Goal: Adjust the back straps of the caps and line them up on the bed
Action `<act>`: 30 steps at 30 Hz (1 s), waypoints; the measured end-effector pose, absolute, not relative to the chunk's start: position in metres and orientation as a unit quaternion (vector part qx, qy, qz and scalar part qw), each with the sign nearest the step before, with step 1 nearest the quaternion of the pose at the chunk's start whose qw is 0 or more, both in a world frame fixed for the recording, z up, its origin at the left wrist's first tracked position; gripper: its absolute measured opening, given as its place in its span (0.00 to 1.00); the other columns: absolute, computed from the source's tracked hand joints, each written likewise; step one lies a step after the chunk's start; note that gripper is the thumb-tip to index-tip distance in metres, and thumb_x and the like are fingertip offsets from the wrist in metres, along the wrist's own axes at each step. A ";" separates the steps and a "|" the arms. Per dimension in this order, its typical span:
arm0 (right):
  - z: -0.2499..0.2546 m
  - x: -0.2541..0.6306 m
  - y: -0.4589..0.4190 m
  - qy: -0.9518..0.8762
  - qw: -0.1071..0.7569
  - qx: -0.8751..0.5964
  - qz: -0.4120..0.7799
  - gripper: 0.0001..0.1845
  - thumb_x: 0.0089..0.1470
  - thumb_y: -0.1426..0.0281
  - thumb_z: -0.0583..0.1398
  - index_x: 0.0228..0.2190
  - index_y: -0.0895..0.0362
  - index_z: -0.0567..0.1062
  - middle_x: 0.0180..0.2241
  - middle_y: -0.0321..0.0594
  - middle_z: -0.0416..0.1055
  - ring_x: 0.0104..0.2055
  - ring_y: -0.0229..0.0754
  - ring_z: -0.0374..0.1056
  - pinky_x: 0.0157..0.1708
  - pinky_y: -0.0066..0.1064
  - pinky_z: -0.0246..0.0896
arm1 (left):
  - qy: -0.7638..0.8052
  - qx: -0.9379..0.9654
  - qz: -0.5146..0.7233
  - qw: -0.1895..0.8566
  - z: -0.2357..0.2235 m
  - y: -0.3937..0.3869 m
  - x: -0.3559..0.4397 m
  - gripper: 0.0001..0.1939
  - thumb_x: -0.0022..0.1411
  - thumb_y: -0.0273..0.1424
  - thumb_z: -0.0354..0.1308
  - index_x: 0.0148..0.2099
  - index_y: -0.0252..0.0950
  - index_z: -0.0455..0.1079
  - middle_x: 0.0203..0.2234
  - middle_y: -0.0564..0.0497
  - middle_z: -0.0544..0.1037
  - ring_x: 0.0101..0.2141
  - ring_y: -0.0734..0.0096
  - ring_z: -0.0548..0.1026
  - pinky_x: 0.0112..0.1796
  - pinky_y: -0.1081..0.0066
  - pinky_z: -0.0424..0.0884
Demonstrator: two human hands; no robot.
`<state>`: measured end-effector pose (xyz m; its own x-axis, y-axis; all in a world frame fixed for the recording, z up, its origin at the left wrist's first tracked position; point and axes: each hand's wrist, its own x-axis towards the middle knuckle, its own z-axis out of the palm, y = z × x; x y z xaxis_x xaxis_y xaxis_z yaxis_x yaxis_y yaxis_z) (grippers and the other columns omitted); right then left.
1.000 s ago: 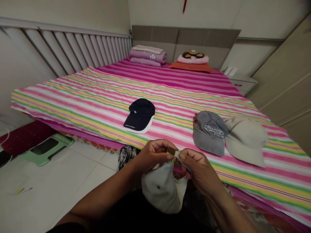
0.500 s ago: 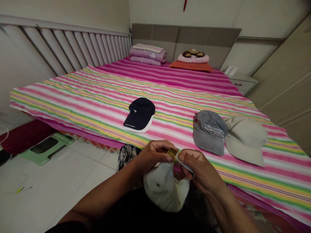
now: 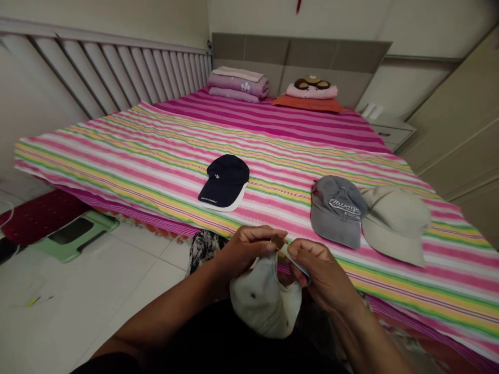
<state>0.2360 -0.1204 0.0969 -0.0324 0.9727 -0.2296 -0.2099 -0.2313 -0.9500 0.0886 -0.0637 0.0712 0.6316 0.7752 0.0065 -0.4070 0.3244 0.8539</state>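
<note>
Little has changed: our left hand [image 3: 247, 250] still pinches the brass buckle [image 3: 277, 241], our right hand [image 3: 325, 275] the strap [image 3: 295, 263] of the white cap [image 3: 263, 304].

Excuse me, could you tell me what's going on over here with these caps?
A person is handling a white baseball cap just off the bed's edge. The left hand grips the cap near its gold-coloured buckle, while the right hand holds the strap. A navy cap, a grey cap and a beige cap lie on the striped bedsheet.
</note>
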 end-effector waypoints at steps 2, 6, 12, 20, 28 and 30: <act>0.094 0.233 -0.121 -0.388 0.488 -0.496 0.605 0.18 0.43 0.59 0.61 0.16 0.59 0.66 0.10 0.29 0.58 0.12 0.28 0.47 0.15 0.24 0.41 | 0.198 0.448 0.396 0.777 0.072 -0.064 0.090 0.14 0.46 0.31 0.64 0.38 0.36 0.75 0.31 0.49 0.73 0.33 0.73 0.69 0.38 0.72 0.62; 0.088 0.227 -0.122 -0.391 0.500 -0.484 0.602 0.18 0.45 0.59 0.60 0.16 0.59 0.66 0.11 0.29 0.57 0.14 0.29 0.48 0.17 0.25 0.44 | 0.186 0.431 0.399 0.788 0.073 -0.066 0.092 0.13 0.46 0.31 0.64 0.38 0.35 0.75 0.30 0.50 0.71 0.32 0.75 0.69 0.36 0.73 0.62; 0.090 0.226 -0.123 -0.422 0.485 -0.500 0.580 0.19 0.48 0.58 0.59 0.17 0.59 0.66 0.15 0.33 0.61 0.16 0.30 0.53 0.18 0.25 0.46 | 0.211 0.415 0.393 0.793 0.072 -0.066 0.093 0.12 0.45 0.31 0.64 0.35 0.32 0.75 0.28 0.50 0.73 0.30 0.75 0.69 0.34 0.73 0.63; 0.086 0.229 -0.124 -0.432 0.492 -0.492 0.574 0.14 0.49 0.62 0.59 0.20 0.58 0.66 0.17 0.32 0.63 0.19 0.31 0.55 0.21 0.26 0.50 | 0.211 0.372 0.410 0.805 0.071 -0.068 0.094 0.13 0.45 0.32 0.64 0.35 0.33 0.72 0.25 0.51 0.74 0.26 0.76 0.70 0.31 0.74 0.64; 0.090 0.231 -0.120 -0.445 0.467 -0.504 0.574 0.15 0.47 0.60 0.60 0.21 0.59 0.68 0.19 0.34 0.65 0.20 0.33 0.57 0.21 0.26 0.51 | 0.208 0.372 0.424 0.799 0.068 -0.068 0.091 0.12 0.45 0.29 0.63 0.36 0.34 0.72 0.26 0.52 0.73 0.25 0.76 0.70 0.29 0.73 0.65; 0.088 0.234 -0.120 -0.446 0.462 -0.505 0.576 0.15 0.47 0.60 0.59 0.20 0.59 0.68 0.18 0.34 0.64 0.20 0.33 0.57 0.22 0.26 0.52 | 0.211 0.364 0.436 0.795 0.068 -0.068 0.091 0.12 0.46 0.29 0.63 0.36 0.34 0.72 0.26 0.52 0.73 0.25 0.76 0.70 0.30 0.73 0.65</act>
